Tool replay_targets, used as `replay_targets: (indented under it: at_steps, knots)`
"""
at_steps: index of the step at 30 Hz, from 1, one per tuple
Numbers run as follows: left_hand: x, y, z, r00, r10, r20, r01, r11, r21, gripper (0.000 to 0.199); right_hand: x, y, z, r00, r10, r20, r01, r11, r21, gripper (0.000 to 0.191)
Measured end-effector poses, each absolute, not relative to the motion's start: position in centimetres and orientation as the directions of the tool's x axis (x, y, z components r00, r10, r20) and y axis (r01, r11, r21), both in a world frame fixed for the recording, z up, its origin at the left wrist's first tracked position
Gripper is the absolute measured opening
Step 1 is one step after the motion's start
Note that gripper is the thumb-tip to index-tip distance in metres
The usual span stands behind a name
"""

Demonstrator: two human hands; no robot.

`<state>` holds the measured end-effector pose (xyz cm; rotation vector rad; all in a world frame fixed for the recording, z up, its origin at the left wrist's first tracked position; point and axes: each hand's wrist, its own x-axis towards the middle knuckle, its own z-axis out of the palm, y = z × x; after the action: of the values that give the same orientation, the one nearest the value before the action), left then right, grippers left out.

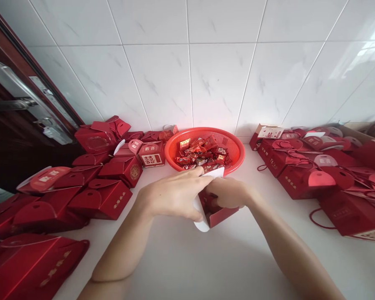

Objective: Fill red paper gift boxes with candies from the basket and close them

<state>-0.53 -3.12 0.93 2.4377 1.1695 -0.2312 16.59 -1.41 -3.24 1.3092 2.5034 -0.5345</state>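
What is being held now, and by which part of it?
The left hand holds the open red box by its white-faced flap; whether the right hand, inside it, grips anything cannot be told.

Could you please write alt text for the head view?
A left hand holds an open red cardboard box, the right hand partly inside; behind stands a round red plastic basket of wrapped sweets, flanked by red cardboard boxes.

歡喜 is printed on the small box (151,154) left of the basin (238,153), above a red 囍 on its pale panel (151,160). 歡喜 is also borne by the pink flap (135,144) beside it and the pale flap (326,160) at right. Gold characters on the left box (100,200) cannot be made out.
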Motion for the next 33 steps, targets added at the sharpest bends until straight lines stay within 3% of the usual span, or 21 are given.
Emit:
replay_targets:
  at_steps: [5,10,18,23,30,33]
  knots:
    - [-0.6,-2.9,1.1,0.629,0.696,-0.345,0.777,-0.559,0.289,0.089,17.3,-1.0,-3.6,-0.610,0.668,-0.427,0.787,0.572,-0.231,0.014]
    - [-0.5,-2.5,1.0,0.610,0.712,-0.349,0.792,-0.542,0.280,0.073,18.2,-2.0,-2.3,-0.475,0.779,-0.410,0.880,0.416,-0.230,0.028]
    - [-0.7,-2.3,0.7,0.640,0.687,-0.346,0.768,-0.557,0.316,0.092,18.0,-1.4,-2.7,-0.596,0.660,-0.458,0.803,0.511,-0.308,0.020]
    - [-0.7,-2.3,0.7,0.643,0.681,-0.349,0.765,-0.562,0.314,0.081,17.0,-0.9,-3.3,-0.577,0.659,-0.482,0.815,0.509,-0.278,0.019]
    - [-0.4,-2.4,0.8,0.625,0.686,-0.374,0.781,-0.548,0.300,0.063,17.1,-0.7,-3.5,-0.629,0.623,-0.465,0.777,0.504,-0.377,0.028]
    - [-0.4,-2.3,0.8,0.609,0.695,-0.383,0.793,-0.538,0.286,0.066,17.2,-0.6,-3.6,-0.624,0.627,-0.466,0.781,0.503,-0.369,0.029]
